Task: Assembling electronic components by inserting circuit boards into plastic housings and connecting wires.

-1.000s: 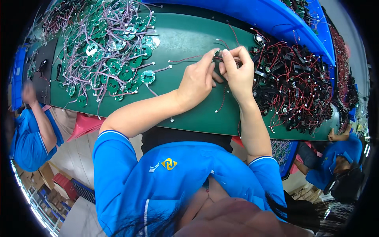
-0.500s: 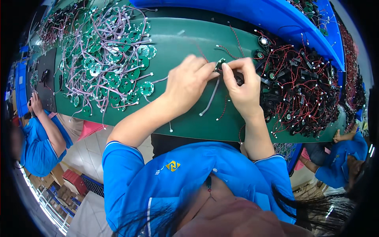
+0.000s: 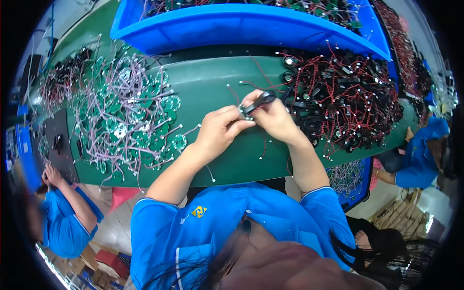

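Green table (image 3: 208, 77) beneath both hands. Right hand (image 3: 277, 120): fingers closed around a black part (image 3: 266, 98), held near the middle of the table, its rounded end jutting from the grip. Small circuit board (image 3: 246, 110) between the hands, just beside the black part. Left hand (image 3: 216, 129): fingertips at the board; cannot tell whether they pinch it. To the left, a board pile (image 3: 123, 108) with pale purple wires; to the right, a speaker pile (image 3: 345, 99) with red wires. Blue bin (image 3: 251, 30) beyond.
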Available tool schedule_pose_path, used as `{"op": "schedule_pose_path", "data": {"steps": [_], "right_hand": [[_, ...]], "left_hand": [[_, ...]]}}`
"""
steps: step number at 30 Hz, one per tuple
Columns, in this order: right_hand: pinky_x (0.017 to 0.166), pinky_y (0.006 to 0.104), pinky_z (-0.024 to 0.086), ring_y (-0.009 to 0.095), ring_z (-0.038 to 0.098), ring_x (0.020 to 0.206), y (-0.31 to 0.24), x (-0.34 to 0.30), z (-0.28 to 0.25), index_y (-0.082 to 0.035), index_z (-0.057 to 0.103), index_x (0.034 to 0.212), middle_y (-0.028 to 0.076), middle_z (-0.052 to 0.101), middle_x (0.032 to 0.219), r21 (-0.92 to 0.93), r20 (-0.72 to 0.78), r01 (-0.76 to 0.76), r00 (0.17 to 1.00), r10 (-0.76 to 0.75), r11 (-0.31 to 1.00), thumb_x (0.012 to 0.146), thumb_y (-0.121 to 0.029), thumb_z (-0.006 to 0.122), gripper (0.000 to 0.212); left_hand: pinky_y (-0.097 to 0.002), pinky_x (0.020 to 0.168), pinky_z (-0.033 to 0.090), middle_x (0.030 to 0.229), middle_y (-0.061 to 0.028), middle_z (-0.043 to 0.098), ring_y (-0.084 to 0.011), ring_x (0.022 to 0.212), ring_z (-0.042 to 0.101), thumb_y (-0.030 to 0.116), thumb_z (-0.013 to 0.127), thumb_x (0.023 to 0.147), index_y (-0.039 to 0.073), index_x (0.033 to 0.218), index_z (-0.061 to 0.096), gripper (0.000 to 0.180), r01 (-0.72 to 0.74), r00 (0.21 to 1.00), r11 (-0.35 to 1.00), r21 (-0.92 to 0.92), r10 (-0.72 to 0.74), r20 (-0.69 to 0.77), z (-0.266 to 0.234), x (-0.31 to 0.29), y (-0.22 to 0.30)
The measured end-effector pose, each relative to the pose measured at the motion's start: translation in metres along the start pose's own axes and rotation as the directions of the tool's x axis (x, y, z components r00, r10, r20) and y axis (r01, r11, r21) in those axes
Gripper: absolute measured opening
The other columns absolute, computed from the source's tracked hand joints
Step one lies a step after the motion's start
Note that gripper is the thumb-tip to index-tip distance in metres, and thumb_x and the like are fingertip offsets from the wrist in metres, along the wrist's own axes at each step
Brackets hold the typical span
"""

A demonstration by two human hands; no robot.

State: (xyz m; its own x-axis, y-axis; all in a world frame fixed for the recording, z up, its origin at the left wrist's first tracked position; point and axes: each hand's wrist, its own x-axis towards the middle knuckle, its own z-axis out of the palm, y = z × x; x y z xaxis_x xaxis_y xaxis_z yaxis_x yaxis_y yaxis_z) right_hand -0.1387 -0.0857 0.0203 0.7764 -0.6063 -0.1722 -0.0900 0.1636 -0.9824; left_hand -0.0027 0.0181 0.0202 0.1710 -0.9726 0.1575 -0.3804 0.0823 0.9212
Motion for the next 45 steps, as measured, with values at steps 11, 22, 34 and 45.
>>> {"op": "schedule_pose_path", "data": {"steps": [11, 22, 34, 45], "right_hand": [[0.052, 0.0280, 0.039, 0.017, 0.052, 0.054, -0.025, -0.015, -0.008, -0.008, 0.057, 0.083, 0.002, 0.058, 0.063, -0.605, 0.122, 0.319, 0.943, -0.310, 0.730, 0.081, -0.015, 0.061, 0.008], [0.056, 0.0331, 0.042, 0.023, 0.055, 0.058, -0.035, -0.043, -0.023, -0.010, 0.060, 0.086, 0.006, 0.059, 0.066, -0.646, 0.037, 0.212, 0.968, -0.247, 0.733, 0.084, -0.020, 0.058, 0.010], [0.056, 0.0235, 0.042, 0.012, 0.051, 0.059, -0.063, -0.067, -0.027, -0.003, 0.062, 0.079, 0.003, 0.060, 0.074, -0.474, -0.147, -0.071, 0.989, 0.001, 0.877, 0.079, -0.009, 0.066, 0.007], [0.054, 0.0167, 0.037, 0.007, 0.047, 0.058, -0.039, -0.020, 0.028, -0.003, 0.059, 0.084, 0.001, 0.054, 0.071, 0.080, -0.249, 0.282, 0.934, -0.255, 0.956, 0.080, -0.003, 0.067, 0.009]], "left_hand": [[-0.0217, 0.055, 0.034, 0.065, 0.0005, 0.050, -0.0099, 0.059, 0.041, 0.014, 0.059, 0.086, 0.005, 0.070, 0.058, 0.018, 0.267, 0.864, 0.936, -0.230, -0.127, 0.487, -0.048, 0.010, 0.005], [-0.0183, 0.051, 0.033, 0.065, -0.0004, 0.054, -0.0074, 0.054, 0.043, 0.013, 0.052, 0.089, 0.005, 0.070, 0.055, 0.021, 0.317, 0.942, 0.886, -0.339, -0.254, 0.218, -0.040, -0.002, 0.007], [-0.0162, 0.051, 0.034, 0.066, -0.0011, 0.057, -0.0044, 0.056, 0.045, 0.020, 0.054, 0.090, 0.006, 0.077, 0.059, 0.020, 0.362, 0.905, 0.733, -0.575, -0.424, 0.029, -0.047, -0.002, 0.023], [-0.0138, 0.047, 0.031, 0.069, -0.0001, 0.058, -0.0023, 0.054, 0.043, 0.021, 0.055, 0.091, 0.006, 0.083, 0.060, 0.017, 0.353, 0.916, 0.684, -0.639, -0.392, 0.087, -0.028, -0.008, 0.012]]}}
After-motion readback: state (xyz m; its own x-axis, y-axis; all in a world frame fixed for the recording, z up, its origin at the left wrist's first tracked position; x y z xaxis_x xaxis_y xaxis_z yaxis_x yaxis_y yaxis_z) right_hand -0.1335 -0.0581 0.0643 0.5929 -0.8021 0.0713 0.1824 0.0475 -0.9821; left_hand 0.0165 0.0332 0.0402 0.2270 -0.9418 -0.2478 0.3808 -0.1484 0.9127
